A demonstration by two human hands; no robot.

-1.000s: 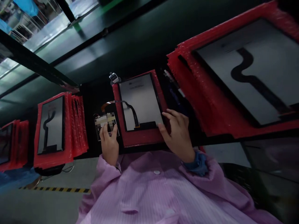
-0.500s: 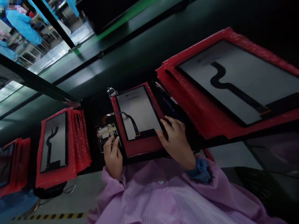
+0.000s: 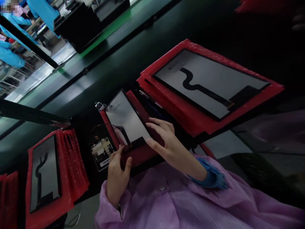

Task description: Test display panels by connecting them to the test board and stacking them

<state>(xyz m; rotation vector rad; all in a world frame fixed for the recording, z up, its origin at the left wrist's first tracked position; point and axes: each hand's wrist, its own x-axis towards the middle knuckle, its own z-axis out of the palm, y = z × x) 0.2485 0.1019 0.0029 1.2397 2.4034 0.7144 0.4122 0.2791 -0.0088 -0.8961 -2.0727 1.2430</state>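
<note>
A grey display panel (image 3: 125, 119) with a black flex cable lies on a red bubble-wrap sheet (image 3: 140, 152) on the dark bench in front of me. My left hand (image 3: 116, 173) pinches the near left corner of that panel and sheet, thumb and fingers closed on the edge. My right hand (image 3: 166, 143) rests on the panel's near right corner with its fingers stretched out. A small circuit board (image 3: 102, 152) with tape on it lies just left of the panel, beside my left hand.
A stack of red sheets topped by a larger panel (image 3: 209, 86) lies at the right. Another stack with a panel (image 3: 45, 178) lies at the left. A small clip-like device (image 3: 100, 105) sits at the panel's far corner. People in blue coats (image 3: 14, 47) stand far left.
My left hand left the circuit board and moved right onto the panel's near left corner. The right hand stayed at the near right corner. The view swung, so everything shifted left.
</note>
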